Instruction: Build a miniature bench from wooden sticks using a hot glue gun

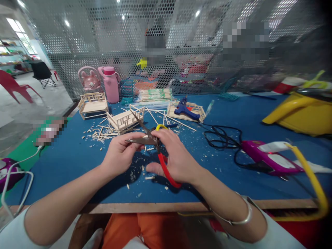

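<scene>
- Red-and-yellow-handled scissors: dark metal blades spread, above surface, toward near edge.
- Right grip: curled around handles.
- Left grip: beside blades; closure and contents cannot be told.

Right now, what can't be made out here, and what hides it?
In the head view:
What the left hand holds, if anything: covered by fingers and scissors.
Stick frame: partly behind the glue gun.
Purple object: cut by the left edge.
Flat item at left: pixelated.
</scene>
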Demonstrator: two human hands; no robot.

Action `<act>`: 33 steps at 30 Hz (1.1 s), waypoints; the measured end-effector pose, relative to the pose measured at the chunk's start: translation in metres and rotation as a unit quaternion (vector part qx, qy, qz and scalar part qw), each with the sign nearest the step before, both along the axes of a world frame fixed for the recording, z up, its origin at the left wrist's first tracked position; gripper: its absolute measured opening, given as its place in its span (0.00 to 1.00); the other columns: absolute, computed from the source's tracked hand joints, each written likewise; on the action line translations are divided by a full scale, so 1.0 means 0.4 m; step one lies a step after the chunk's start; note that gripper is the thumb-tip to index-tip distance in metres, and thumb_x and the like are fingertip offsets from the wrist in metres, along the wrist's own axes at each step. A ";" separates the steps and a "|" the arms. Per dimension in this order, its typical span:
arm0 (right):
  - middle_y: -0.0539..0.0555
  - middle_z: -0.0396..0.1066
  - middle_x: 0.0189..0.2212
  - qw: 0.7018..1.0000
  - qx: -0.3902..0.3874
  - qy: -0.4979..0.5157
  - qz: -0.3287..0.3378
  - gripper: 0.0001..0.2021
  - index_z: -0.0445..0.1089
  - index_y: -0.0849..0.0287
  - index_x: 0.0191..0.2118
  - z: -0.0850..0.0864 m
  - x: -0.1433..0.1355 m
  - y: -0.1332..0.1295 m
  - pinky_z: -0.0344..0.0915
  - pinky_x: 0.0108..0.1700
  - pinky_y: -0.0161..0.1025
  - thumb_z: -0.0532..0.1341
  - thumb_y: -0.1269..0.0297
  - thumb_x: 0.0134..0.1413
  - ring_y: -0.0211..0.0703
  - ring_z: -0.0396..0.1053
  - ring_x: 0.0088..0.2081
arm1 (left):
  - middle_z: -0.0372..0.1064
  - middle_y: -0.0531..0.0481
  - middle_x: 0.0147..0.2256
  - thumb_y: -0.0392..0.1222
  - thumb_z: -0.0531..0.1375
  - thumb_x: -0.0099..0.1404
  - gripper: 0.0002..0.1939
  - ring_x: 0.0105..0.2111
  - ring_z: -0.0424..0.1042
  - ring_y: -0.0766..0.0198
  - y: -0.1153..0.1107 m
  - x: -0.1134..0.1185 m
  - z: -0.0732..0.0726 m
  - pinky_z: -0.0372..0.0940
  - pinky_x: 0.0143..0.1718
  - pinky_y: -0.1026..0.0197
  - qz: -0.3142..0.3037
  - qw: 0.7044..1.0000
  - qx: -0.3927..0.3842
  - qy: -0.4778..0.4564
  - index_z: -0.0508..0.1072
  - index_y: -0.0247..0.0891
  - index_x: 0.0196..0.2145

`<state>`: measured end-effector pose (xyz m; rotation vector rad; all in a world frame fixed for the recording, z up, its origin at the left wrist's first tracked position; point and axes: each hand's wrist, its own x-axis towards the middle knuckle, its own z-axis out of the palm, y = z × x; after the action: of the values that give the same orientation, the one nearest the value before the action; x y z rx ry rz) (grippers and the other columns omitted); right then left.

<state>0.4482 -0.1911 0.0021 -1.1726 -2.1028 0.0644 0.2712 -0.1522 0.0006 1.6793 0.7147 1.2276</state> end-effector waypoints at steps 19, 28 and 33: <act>0.61 0.63 0.44 1.000 -0.003 -0.011 0.000 0.39 0.58 0.56 0.52 -0.002 0.009 0.000 0.59 0.49 0.58 0.57 0.32 0.39 0.57 0.61 0.46 | 0.77 0.49 0.31 0.36 0.59 0.58 0.09 0.27 0.74 0.66 0.003 -0.006 -0.002 0.70 0.30 0.66 0.007 0.999 0.048 0.019 0.78 0.37 0.34; 0.61 0.63 0.43 1.000 0.003 -0.007 0.000 0.40 0.58 0.57 0.52 0.000 0.007 0.002 0.59 0.49 0.58 0.56 0.32 0.39 0.56 0.61 0.46 | 0.76 0.51 0.27 0.34 0.60 0.57 0.08 0.24 0.72 0.68 -0.005 0.002 0.001 0.68 0.27 0.66 0.028 0.999 0.034 -0.003 0.78 0.37 0.33; 0.62 0.63 0.43 1.000 0.009 -0.012 0.000 0.40 0.58 0.59 0.51 -0.002 0.008 0.000 0.59 0.49 0.57 0.56 0.32 0.39 0.56 0.61 0.45 | 0.77 0.50 0.29 0.33 0.59 0.58 0.09 0.26 0.73 0.66 -0.001 -0.006 -0.003 0.68 0.29 0.66 0.030 0.996 0.078 0.031 0.78 0.37 0.35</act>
<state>0.4514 -0.1911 0.0014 -1.1688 -2.1197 0.0303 0.2688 -0.1525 -0.0007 1.8419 0.7269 1.3057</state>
